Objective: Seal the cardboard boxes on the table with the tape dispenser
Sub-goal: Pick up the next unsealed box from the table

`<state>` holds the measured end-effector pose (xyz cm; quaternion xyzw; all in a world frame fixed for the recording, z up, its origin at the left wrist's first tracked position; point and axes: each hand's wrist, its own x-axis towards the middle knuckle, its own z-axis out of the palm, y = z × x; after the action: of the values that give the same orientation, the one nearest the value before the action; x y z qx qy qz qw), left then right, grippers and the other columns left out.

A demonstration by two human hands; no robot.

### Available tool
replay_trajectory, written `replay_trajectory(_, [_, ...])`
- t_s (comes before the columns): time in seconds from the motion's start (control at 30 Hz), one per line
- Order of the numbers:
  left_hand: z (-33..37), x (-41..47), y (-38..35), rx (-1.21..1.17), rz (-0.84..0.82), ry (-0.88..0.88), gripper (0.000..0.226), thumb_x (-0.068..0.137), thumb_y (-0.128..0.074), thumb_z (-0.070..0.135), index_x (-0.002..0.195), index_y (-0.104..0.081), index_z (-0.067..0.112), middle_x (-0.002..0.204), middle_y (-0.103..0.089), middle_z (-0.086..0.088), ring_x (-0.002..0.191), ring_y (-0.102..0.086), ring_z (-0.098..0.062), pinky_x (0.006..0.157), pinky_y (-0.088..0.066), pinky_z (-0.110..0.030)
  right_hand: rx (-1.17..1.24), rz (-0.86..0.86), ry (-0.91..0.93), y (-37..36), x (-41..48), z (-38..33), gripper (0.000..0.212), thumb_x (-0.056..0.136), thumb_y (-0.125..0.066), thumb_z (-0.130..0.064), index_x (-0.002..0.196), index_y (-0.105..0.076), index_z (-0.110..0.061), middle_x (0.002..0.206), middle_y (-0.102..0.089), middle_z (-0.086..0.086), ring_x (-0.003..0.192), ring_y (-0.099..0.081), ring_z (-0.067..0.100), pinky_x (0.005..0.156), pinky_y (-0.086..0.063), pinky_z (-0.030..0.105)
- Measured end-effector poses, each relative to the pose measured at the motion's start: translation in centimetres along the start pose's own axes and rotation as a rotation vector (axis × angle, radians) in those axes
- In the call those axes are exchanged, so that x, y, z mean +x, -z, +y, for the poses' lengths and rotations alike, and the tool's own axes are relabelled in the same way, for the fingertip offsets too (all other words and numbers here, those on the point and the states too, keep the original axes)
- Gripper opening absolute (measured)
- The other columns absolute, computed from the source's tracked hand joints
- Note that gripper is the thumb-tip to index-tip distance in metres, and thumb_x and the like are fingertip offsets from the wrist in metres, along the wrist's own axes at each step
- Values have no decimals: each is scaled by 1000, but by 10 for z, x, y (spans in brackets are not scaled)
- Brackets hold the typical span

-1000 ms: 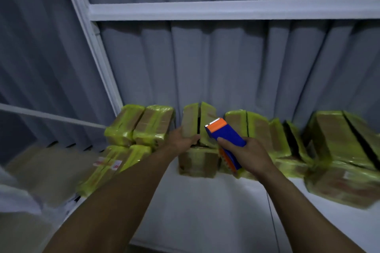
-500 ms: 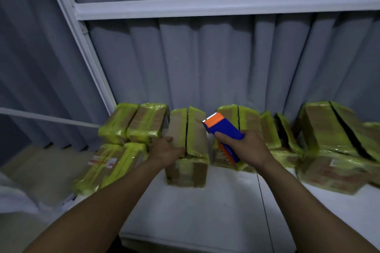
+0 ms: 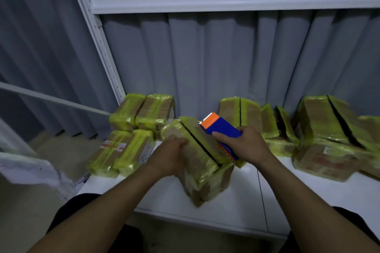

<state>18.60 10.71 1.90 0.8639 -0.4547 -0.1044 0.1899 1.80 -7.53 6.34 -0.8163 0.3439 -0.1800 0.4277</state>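
Head view, left to right. At far left a cluster of sealed boxes (image 3: 127, 146), wrapped in yellow tape, lies at the left end of the white tabletop (image 3: 226, 203). Just beside them the left hand (image 3: 171, 155) grips the left top flap of the cardboard box (image 3: 203, 162), its fingers bent over the far upper edge; motion blur hides the exact finger placement. This box sits near the front middle of the tabletop, turned at an angle and apparently tilted. A dark open seam runs along its top between two flaps edged in yellow tape.

To the right of the seam, the right hand (image 3: 245, 146) is closed round the blue body of the tape dispenser (image 3: 223, 129), with the orange toothed end pointing away from the person, over the box's right flap. Further right, against the grey curtain (image 3: 205, 57), stand unsealed boxes (image 3: 320, 121) with similar dark gaps.

Handling, as a judgement: the box seems light enough to shift with one hand and stiff at its corners, but the taped faces look glossy and may slip. Holding it by an edge or corner and pressing the flaps together should steady the seam for taping.
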Motion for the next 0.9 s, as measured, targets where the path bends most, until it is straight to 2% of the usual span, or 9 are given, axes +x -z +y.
replay_trajectory(0.07, [-14, 16, 3, 156, -87, -115, 103, 69, -87, 29, 155, -29, 29, 161, -19, -10, 150, -15, -29, 117, -23, -34, 6, 3, 7, 2, -1, 1, 58, 74, -79, -66, 71, -68, -10, 63, -68, 0, 57, -65, 10, 53, -44, 22])
replay_trajectory(0.13, [-19, 29, 2, 283, -162, -143, 125, 65, -91, 35, 158, -7, 34, 165, 9, -4, 152, 8, -28, 120, -13, -40, 30, 2, 5, 5, -1, 1, 53, 75, -79, -65, 68, -68, -14, 59, -67, -3, 52, -63, 4, 49, -42, 17])
replay_trajectory(0.27, [-12, 35, -10, 222, -221, -175, 113, 71, -87, 41, 158, -15, 29, 160, -28, -5, 143, -34, -24, 110, -30, -27, 106, 9, 0, 10, 1, 1, 49, 76, -80, -63, 62, -64, -20, 55, -64, -5, 49, -61, 2, 51, -43, 19])
replay_trajectory(0.37, [8, 31, -19, 358, -84, -199, 80, 72, -77, 58, 141, -50, 28, 130, -62, -4, 115, -60, -25, 92, -47, -32, 121, 16, 6, 12, 3, 4, 47, 77, -79, -63, 66, -65, -20, 56, -65, -7, 51, -63, 2, 52, -44, 20])
replay_trajectory(0.43, [23, 24, -34, 432, -7, -292, 60, 77, -68, 64, 122, -65, 25, 114, -66, -4, 105, -63, -24, 85, -49, -32, 143, 0, 3, 14, 3, 5, 46, 80, -79, -60, 65, -64, -20, 53, -64, -7, 48, -61, 3, 49, -42, 18])
replay_trajectory(0.6, [42, 14, -50, 163, 106, -455, 49, 75, -78, 48, 116, -71, 23, 119, -67, -1, 108, -63, -22, 91, -52, -36, 95, -26, -14, 15, 7, 16, 48, 81, -77, -62, 61, -60, -21, 52, -62, -7, 46, -59, 2, 47, -40, 16])
replay_trajectory(0.7, [24, 24, -36, 118, 162, -375, 69, 64, -82, 52, 125, -63, 27, 132, -57, 0, 122, -51, -24, 98, -49, -46, 91, -82, -88, 15, 12, 23, 48, 83, -74, -64, 66, -64, -20, 59, -66, -8, 49, -60, 3, 54, -42, 21])
replay_trajectory(0.8, [-5, 29, -26, 155, -121, -153, 117, 51, -55, 89, 152, -27, 37, 161, -21, 9, 151, -15, -22, 116, -29, -55, -1, -112, -114, 14, 17, 26, 54, 83, -70, -69, 74, -69, -16, 67, -70, -1, 51, -61, 6, 56, -43, 22])
replay_trajectory(0.9, [-3, 22, -19, 195, -266, -109, 136, 42, -35, 103, 153, -33, 26, 163, -18, 5, 152, -10, -25, 122, -21, -42, -89, -125, -125, 19, 21, 22, 56, 83, -69, -69, 70, -63, -14, 63, -64, 0, 49, -57, 9, 54, -39, 24])
